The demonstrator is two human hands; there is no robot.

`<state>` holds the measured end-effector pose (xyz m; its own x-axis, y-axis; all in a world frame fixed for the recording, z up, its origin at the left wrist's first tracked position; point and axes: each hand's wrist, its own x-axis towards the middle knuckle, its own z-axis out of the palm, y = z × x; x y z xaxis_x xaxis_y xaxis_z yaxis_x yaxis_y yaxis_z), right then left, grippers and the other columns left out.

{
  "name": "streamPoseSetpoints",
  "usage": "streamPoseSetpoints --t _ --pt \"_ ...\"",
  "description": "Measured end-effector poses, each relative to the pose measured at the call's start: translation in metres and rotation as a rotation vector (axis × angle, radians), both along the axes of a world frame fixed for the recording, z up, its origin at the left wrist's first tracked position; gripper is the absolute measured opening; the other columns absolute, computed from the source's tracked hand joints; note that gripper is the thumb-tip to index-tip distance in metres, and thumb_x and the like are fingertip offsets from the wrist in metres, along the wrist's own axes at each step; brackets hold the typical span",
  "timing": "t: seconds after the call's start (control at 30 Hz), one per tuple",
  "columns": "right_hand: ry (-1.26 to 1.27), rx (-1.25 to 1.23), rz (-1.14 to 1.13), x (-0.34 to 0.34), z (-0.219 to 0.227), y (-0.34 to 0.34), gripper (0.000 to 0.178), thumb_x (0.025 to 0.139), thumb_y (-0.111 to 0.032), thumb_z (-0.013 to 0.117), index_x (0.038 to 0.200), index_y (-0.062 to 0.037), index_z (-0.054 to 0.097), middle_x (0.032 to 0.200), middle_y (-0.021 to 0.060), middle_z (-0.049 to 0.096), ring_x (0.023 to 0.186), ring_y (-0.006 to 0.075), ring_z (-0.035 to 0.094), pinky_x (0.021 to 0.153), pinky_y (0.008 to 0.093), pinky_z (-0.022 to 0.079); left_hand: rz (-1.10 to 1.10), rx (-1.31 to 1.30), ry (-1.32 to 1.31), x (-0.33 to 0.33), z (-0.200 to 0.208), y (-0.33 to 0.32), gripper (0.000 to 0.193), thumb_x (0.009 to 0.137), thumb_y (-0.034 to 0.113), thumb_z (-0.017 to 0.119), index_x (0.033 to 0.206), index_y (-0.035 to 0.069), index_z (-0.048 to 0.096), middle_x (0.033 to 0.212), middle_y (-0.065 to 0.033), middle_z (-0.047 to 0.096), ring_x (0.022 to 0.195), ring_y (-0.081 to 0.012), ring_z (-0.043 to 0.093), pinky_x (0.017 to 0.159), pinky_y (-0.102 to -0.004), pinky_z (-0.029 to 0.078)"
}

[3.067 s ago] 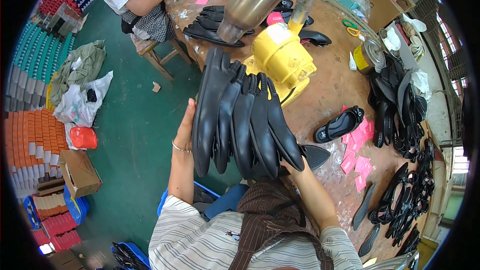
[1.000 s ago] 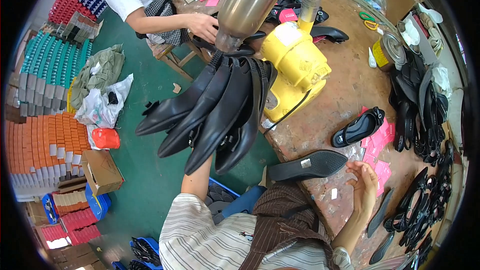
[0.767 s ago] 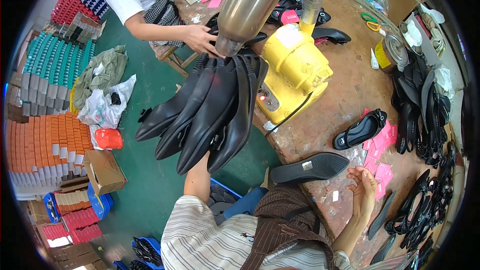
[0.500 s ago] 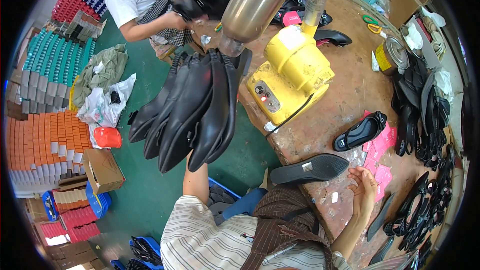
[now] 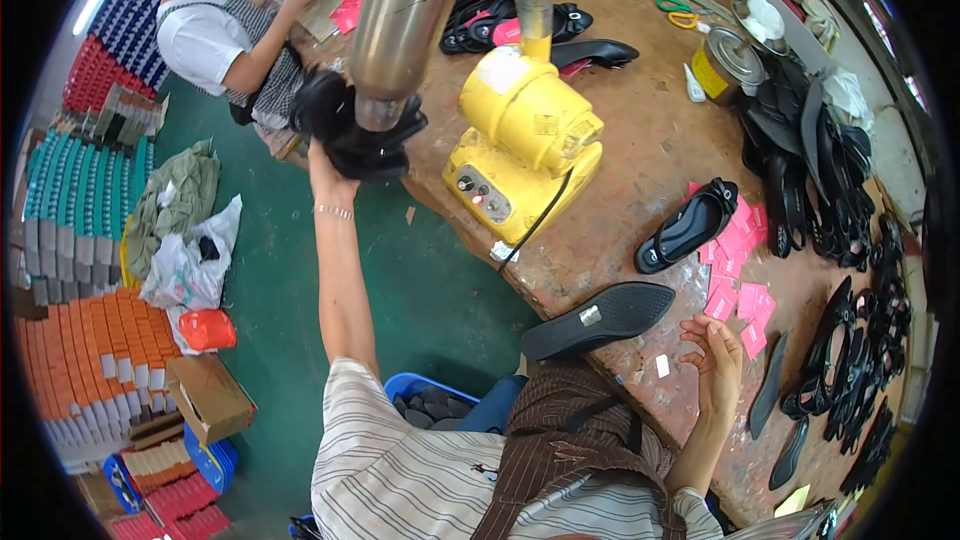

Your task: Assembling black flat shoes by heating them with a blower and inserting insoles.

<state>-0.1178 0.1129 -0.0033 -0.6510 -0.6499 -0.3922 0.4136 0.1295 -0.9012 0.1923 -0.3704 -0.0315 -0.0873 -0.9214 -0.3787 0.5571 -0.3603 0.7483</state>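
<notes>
L hand [image 5: 332, 168] grips blurred blk shoes [image 5: 378, 161], upper L of frame; R hand [image 5: 714, 352] loosely curled, half open, lower R. Yellow machine [image 5: 530, 120] upper ctr; 1 upturned shoe [image 5: 615, 318] R of ctr; 1 white tag [image 5: 662, 366] nr R hand.

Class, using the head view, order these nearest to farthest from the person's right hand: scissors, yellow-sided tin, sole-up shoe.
1. Sole-up shoe: just left of the right hand.
2. Yellow-sided tin: well beyond, upper right.
3. Scissors: farther still, past the tin.
</notes>
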Motion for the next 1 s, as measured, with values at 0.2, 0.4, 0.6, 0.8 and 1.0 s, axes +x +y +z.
streamPoseSetpoints --t 0.2,0.4,0.6,0.8,1.0 --pt "0.175 0.221 -0.008 0.009 -0.002 -0.002 0.025 0.098 -0.02 0.054 0.109 -0.0016 0.067 0.097 0.0093 0.07 0.089 0.0139 0.066 0.06 0.0248 0.05 -0.46 -0.033 0.092 -0.037 -0.067 -0.034 0.06 0.097 0.038 0.053 0.149 0.021 0.028 0.153 -0.0227 0.026 0.138 -0.0386 0.032 0.112 -0.0543 0.032" --pt "0.343 0.45 -0.028 -0.039 -0.057 -0.032 0.043 0.097 -0.038 0.054 0.114 0.0011 0.061 0.083 0.008 0.067 0.07 0.0145 0.066 0.049 0.025 0.049 -0.43 -0.294 -0.353 -0.032 -0.091 0.012 0.04 0.096 0.017 0.058 0.133 0.004 0.051 0.128 -0.0148 0.059 0.108 -0.0228 0.062 0.095 -0.033 0.049" --pt "0.221 0.591 -0.099 -0.088 -0.069 -0.108 0.061 0.09 -0.046 0.061 0.122 0.005 0.051 0.076 0.0134 0.067 0.055 0.0167 0.065 0.042 0.0283 0.048 -0.508 -0.715 -0.762 -0.061 -0.053 0.197 0.018 0.085 0.012 0.07 0.1 0.004 0.063 0.097 -0.0032 0.061 0.085 -0.0116 0.058 0.074 -0.0252 0.049" --pt "0.55 0.337 -0.253 -0.145 -0.182 -0.069 0.056 0.087 -0.015 0.061 0.135 0.0072 0.041 0.116 0.0235 0.058 0.081 0.0296 0.067 0.058 0.0361 0.059 -1.057 -1.489 -1.31 -0.135 -0.052 0.327 0.096 0.065 0.019 0.08 0.149 0.02 0.034 0.136 -0.0262 0.04 0.114 -0.0414 0.048 0.093 -0.0491 0.042" --pt "0.29 -0.149 -0.24 -0.077 -0.048 -0.064 0.045 0.095 -0.006 0.054 0.137 -0.0037 0.039 0.094 0.0092 0.064 0.07 0.015 0.062 0.057 0.027 0.05 -1.331 -0.706 -0.684 -0.111 -0.033 0.292 0.09 0.072 0.013 0.07 0.151 0.01 0.027 0.142 -0.0199 0.042 0.129 -0.0333 0.043 0.104 -0.038 0.04"
